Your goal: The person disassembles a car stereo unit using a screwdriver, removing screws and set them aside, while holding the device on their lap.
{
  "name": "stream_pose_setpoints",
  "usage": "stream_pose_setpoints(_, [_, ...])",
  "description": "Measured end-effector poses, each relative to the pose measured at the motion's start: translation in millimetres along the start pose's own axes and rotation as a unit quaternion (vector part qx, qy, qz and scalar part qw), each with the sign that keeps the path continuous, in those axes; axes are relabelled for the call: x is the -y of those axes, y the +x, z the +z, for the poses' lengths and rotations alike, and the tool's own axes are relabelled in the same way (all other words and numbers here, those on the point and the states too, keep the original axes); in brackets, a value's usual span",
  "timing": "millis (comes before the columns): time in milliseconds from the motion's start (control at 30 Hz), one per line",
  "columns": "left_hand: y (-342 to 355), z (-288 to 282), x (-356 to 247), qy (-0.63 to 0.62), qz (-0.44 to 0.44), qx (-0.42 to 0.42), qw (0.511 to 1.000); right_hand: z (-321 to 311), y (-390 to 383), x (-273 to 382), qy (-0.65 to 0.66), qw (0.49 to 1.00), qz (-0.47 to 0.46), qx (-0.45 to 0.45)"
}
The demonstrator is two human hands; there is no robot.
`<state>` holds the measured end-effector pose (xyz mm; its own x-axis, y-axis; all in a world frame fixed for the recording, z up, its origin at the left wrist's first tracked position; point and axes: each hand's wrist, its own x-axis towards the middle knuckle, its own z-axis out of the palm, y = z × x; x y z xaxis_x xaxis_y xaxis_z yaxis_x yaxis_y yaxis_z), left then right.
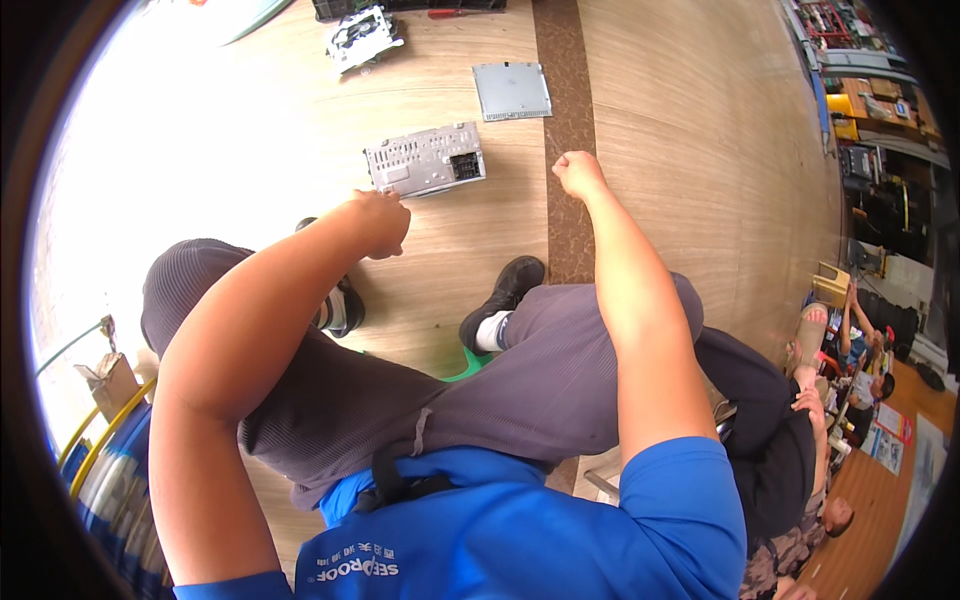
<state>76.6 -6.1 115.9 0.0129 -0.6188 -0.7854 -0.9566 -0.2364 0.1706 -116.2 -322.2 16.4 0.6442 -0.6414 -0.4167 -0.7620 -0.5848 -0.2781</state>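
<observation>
A silver metal car radio (428, 160) with rows of slots and a black socket lies on the wood-look floor in front of me. At its near left corner, my left hand (378, 222) has its fingers curled against the casing; part of the fingers is hidden behind the hand. My right hand (578, 172) hangs to the right of the radio, apart from it, with fingers pinched closed. Whatever it may hold is too small to make out. Beyond the radio lies a flat grey metal cover plate (512, 92).
A disc-drive mechanism (362, 42) lies at the far left, near a black tray (410, 5) and a red-handled tool (455, 12). My black shoe (503, 300) stands on the near side of the radio. People sit at the right, by cluttered shelves (880, 110).
</observation>
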Motion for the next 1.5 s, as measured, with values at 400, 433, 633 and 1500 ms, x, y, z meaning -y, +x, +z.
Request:
stream_pose_setpoints(400, [-48.0,-20.4,-45.9,-0.008,0.094,0.008,0.996,70.1,97.6,-38.9,0.03,0.998,0.04,-0.023])
stream_pose_setpoints(433, [-51.6,-20.1,-48.9,-0.016,0.102,-0.009,0.995,74.6,107.5,-41.6,0.012,0.998,0.038,-0.039])
stream_pose_setpoints(633, [-63.8,-29.1,-58.0,-0.015,0.115,-0.051,0.992,84.4,160.8,-31.2,0.133,0.987,0.054,-0.074])
stream_pose_setpoints(1500, [-51.8,-57.8,-56.9,-0.029,0.124,-0.002,0.992,97.3,184.4,36.2,-0.01,0.999,-0.013,-0.036])
